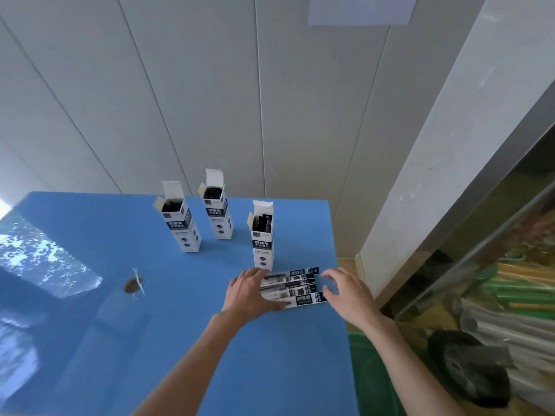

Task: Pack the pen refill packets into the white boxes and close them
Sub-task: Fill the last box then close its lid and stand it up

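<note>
Left hand (pixel 247 292) flat on refill packets (pixel 295 288), right hand (pixel 348 291) beside.

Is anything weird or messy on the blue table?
One thing: a small brown object with a pale stick across it lies alone on the blue table; I can't tell what it is. The three white boxes stand upright, flaps open.

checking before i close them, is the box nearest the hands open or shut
Open. The nearest white box stands upright with its top flap raised, dark packet ends showing in the mouth.
</note>
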Available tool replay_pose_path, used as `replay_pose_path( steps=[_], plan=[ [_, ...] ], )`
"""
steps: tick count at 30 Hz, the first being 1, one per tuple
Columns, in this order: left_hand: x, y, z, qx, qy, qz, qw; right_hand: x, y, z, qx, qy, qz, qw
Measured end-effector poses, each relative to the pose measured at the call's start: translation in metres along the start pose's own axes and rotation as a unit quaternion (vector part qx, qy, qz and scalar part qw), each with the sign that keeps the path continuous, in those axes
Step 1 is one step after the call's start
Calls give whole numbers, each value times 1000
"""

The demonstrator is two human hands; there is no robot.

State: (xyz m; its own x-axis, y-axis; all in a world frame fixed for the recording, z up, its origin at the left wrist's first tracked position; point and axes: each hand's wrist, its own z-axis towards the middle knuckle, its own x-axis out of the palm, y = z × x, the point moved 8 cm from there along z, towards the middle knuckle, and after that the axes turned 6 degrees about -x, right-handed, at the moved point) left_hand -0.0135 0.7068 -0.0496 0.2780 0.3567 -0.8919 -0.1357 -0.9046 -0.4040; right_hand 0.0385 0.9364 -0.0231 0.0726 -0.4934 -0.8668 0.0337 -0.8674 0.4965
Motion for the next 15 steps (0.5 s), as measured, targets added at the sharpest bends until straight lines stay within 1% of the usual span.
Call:
replay_pose_path(
  steps=[4,8,11,15],
  plan=[
    [-28,22,-9,-41,-76,-61,994,5,12,8,-17,3,6,1000],
    [-52,31,-2,-87,-126,-160,975,8,20,15,-23,2,4,1000],
    [-61,24,15,-94,-122,-222,963,12,27,17,-32,4,4,999],
    [-58,8,43,-100,-72,-248,961,20,34,15,-42,9,-10,999]
  ],
)
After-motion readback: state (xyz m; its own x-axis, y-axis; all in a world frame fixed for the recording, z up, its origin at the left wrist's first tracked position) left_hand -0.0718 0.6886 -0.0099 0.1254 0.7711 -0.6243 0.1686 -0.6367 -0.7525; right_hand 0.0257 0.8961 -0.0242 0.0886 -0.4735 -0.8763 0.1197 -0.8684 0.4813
